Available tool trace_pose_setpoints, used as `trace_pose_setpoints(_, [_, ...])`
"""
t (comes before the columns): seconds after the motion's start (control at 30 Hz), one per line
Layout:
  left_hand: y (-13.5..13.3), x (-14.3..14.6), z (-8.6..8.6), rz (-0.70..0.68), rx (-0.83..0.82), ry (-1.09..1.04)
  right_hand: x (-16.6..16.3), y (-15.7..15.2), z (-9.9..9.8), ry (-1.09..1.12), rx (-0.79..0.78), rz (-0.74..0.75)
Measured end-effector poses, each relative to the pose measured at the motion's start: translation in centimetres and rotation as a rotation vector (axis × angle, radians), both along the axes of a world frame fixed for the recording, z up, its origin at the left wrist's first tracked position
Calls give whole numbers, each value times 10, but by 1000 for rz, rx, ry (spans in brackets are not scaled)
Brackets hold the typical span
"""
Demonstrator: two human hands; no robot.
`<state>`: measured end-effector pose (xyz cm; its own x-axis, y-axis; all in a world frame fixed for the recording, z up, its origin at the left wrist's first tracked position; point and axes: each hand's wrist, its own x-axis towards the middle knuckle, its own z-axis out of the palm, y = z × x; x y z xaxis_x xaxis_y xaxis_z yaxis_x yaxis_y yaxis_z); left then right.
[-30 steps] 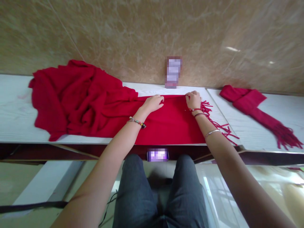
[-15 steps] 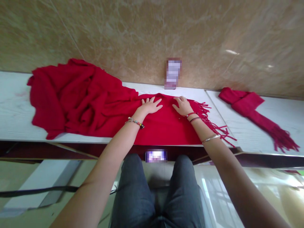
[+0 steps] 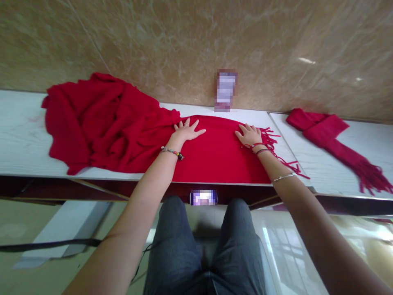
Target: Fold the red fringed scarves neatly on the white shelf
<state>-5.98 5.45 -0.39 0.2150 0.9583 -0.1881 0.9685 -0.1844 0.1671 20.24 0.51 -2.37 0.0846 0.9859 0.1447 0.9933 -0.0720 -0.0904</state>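
A red fringed scarf point(image 3: 217, 151) lies along the white tabletop, smooth at its right end and heaped in loose folds at the left. My left hand point(image 3: 186, 131) rests with spread fingers on the scarf, where the smooth part meets the bunched part. Near the fringe, my right hand point(image 3: 250, 134) lies palm down on the cloth, its fingers also apart. Neither hand grips the fabric. The fringe strands spread out to the right, partly hidden beneath my right wrist.
A second, folded red scarf point(image 3: 331, 143) with a fringe lies on the right part of the white table point(image 3: 21, 135). A blurred-out upright item point(image 3: 225, 91) leans at the marble wall. Another blurred item point(image 3: 203, 197) shows below the table edge, above my knees.
My hands have moved apart over the scarf, the left slightly left and the right toward the fringe. The cloth between them now looks flatter, its far edge smoother.
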Motion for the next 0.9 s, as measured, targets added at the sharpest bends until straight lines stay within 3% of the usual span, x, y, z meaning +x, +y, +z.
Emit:
trace_pose_setpoints(0.1, [-9,9,3,-18,16,40,4,-12,0,-9,54,-7])
trace_pose_setpoints(0.2, [-20,22,17,-8,-8,126,10,-25,5,-44,86,-4])
trace_pose_setpoints(0.3, [-30,37,36,16,-48,239,22,-32,14,-70,28,-78])
trace_pose_setpoints(0.37, [-34,49,42,19,28,256,34,-31,21,-98,-49,-155])
trace_pose_setpoints(0.47, [-36,67,32,-124,175,74,53,-22,31,-158,-163,-220])
trace_pose_setpoints(0.53, [-34,76,18,-238,122,-45,64,-14,36,-140,-212,-209])
trace_pose_setpoints(0.63, [-28,81,0,-279,54,-70,72,-5,40,-13,-212,-150])
trace_pose_setpoints(0.9, [-28,71,-5,-355,175,-141,55,-3,25,356,167,-210])
